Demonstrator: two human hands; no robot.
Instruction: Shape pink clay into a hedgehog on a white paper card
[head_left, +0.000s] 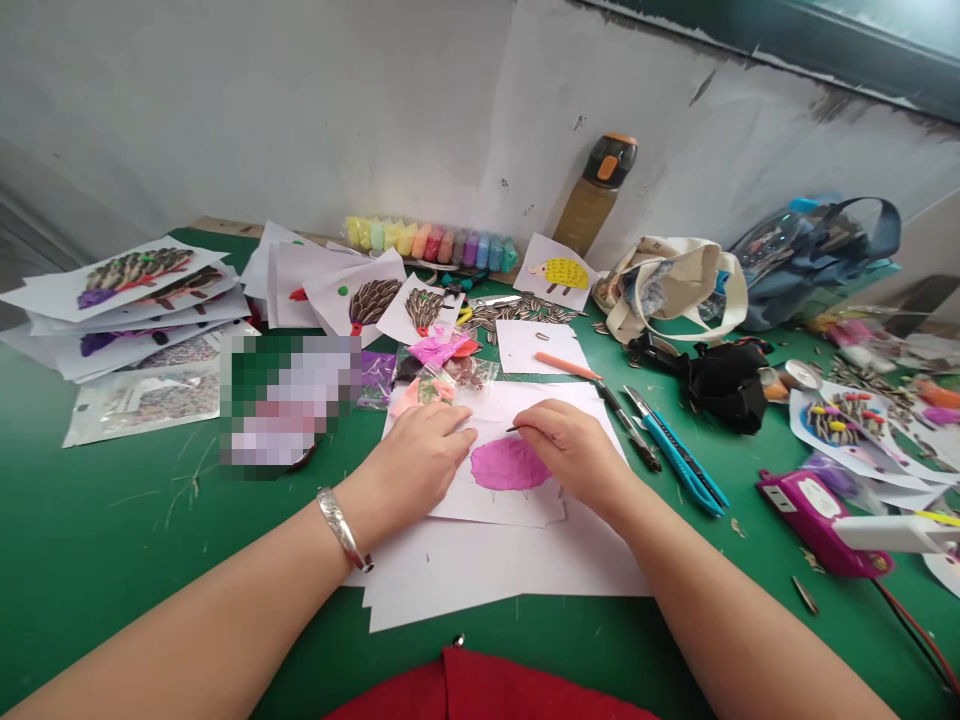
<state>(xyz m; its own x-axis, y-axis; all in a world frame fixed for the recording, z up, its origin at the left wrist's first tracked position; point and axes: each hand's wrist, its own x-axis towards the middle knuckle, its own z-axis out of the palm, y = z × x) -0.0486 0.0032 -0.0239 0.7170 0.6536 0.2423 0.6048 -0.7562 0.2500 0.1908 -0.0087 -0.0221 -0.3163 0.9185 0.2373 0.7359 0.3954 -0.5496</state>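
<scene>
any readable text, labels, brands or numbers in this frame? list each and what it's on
None can be read.
Bottle by the wall: no legible label.
Purple device at the right: pale patch on top, no legible text.
Packets at the left: print too small to read.
Pixelated patch beside the left hand: blurred out.
Paper under the right hand: only a pink shape, no writing.

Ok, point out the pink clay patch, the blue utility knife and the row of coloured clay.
pink clay patch [508,464], head view, middle of its visible surface.
blue utility knife [679,455], head view, mid-handle.
row of coloured clay [431,243], head view, middle of the row.
</scene>
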